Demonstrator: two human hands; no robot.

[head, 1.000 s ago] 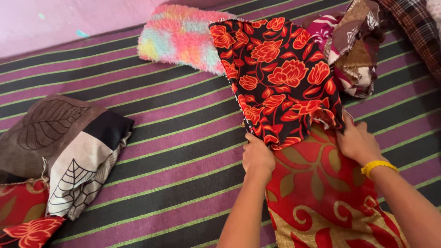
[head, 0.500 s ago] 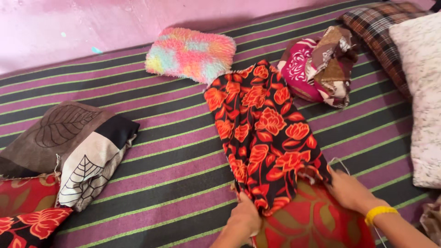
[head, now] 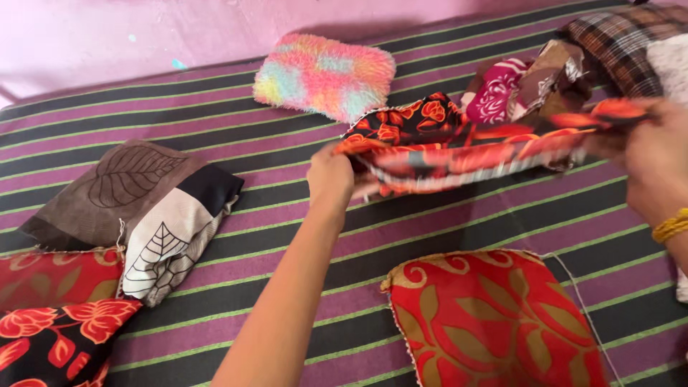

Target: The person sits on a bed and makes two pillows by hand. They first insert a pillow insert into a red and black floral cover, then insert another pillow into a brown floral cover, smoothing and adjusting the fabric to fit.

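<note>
The person holds a black cover with orange-red flowers (head: pixel 459 140) in the air, above the striped bed (head: pixel 287 215). The left hand (head: pixel 331 174) grips the left end of the cover, and its fingers are closed on the cloth edge. The right hand (head: pixel 656 168) holds the other end at the right side of the view; this hand is blurred, but its fingers seem closed on the cloth too. A yellow bracelet (head: pixel 671 226) sits on the right wrist. The cover hangs stretched between both hands, almost flat, with its open edge toward the camera.

Below the cover, near the bottom of the view, a red cushion with olive leaves and gold swirls (head: pixel 494 319) lies on the bed, apart from both hands. Behind the cover lies a fluffy pastel cushion (head: pixel 324 75), close to the pink wall (head: pixel 143 29). At the right of it there is a heap of pink and brown cloth (head: pixel 523 86), and a checked pillow (head: pixel 620 43) is in the far right corner. At the left side, a brown and cream cushion with leaf drawings (head: pixel 143 208) rests on the bed, and beside it are two red flowered cushions (head: pixel 50 315).
</note>
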